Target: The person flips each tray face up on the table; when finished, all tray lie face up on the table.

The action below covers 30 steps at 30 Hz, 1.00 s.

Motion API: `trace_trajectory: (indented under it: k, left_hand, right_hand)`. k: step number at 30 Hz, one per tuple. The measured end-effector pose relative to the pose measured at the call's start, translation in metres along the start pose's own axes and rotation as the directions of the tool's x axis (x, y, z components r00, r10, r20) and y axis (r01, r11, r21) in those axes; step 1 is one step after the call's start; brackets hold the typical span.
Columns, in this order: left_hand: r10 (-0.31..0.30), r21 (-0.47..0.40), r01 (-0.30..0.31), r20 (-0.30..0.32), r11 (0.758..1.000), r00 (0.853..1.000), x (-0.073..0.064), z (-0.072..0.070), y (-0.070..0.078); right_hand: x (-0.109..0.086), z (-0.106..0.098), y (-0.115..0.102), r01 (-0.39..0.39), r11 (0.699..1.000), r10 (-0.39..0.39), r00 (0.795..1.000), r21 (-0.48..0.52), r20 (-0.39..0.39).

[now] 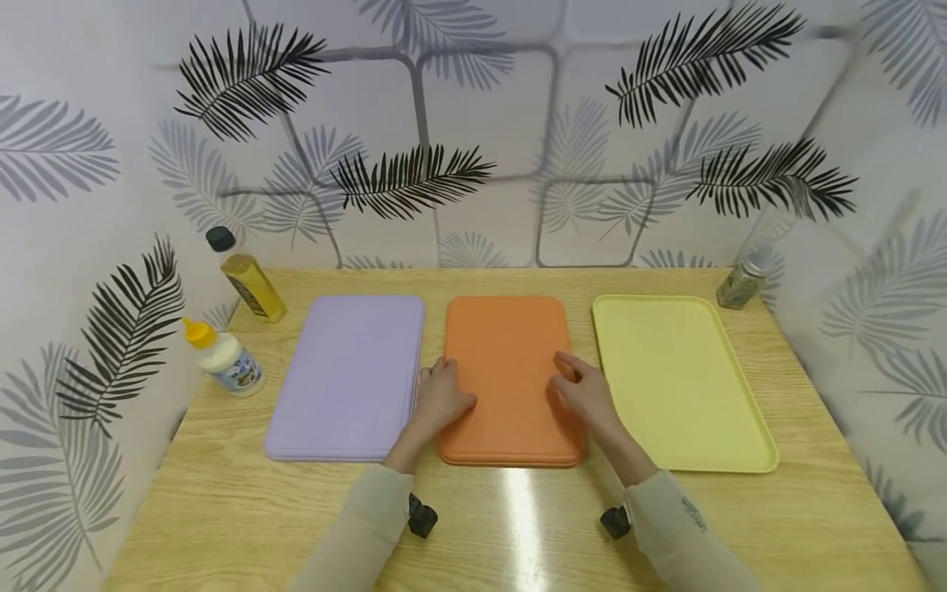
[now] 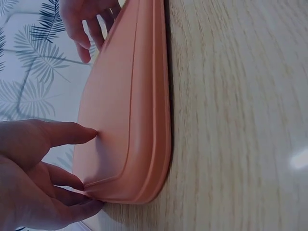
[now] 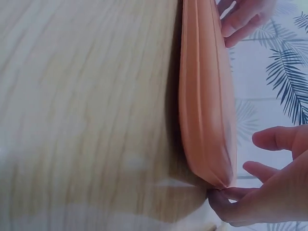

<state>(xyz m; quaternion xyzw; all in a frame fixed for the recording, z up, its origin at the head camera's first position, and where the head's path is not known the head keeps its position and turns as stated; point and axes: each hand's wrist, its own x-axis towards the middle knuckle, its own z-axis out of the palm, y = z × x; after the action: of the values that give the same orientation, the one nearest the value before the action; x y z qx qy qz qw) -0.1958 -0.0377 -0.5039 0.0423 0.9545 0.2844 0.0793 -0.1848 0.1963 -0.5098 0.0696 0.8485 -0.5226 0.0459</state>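
Observation:
An orange rectangular tray [image 1: 510, 378] with rounded corners lies in the middle of the table, smooth face up; a seam runs along its side [image 2: 144, 96]. My left hand [image 1: 441, 399] grips its left edge: the thumb presses the top, while the other fingers [image 2: 72, 211] curl at the rim. At the right edge, my right hand [image 1: 587, 396] has its lower fingers [image 3: 224, 204] tucked at the tray's corner. The right thumb stands off the surface in the right wrist view.
A lilac tray [image 1: 351, 370] lies left of the orange one and a yellow tray [image 1: 681, 378] right. At the back left stand an oil bottle [image 1: 255, 288] and a white glue bottle [image 1: 233, 366] with yellow cap. A small jar [image 1: 742, 284] stands back right, near the patterned wall.

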Motion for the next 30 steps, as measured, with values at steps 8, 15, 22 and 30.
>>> trace_trajectory:
  k: [8, 15, 22, 30]
  left_hand:
    - [0.015, -0.101, -0.011, 0.037, 0.995, 0.999, -0.001, 0.0, -0.008]
    - [0.065, -0.179, -0.056, 0.048, 0.982, 0.997, 0.0, 0.002, -0.02]
    - [0.145, -0.22, -0.132, 0.045, 0.967, 0.988, -0.006, 0.0, -0.026]
    - [0.197, -0.206, -0.173, 0.102, 0.963, 0.975, -0.032, -0.004, -0.032]
  right_hand:
    - [0.006, -0.02, -0.001, 0.113, 0.986, -0.109, 0.993, -0.123, 0.043]
    - [0.014, -0.035, -0.004, 0.169, 0.97, -0.15, 0.982, -0.173, 0.117]
    - [0.016, -0.038, -0.006, 0.184, 0.97, -0.161, 0.976, -0.156, 0.15]
    - [0.017, -0.035, -0.01, 0.187, 0.971, -0.161, 0.973, -0.151, 0.167]
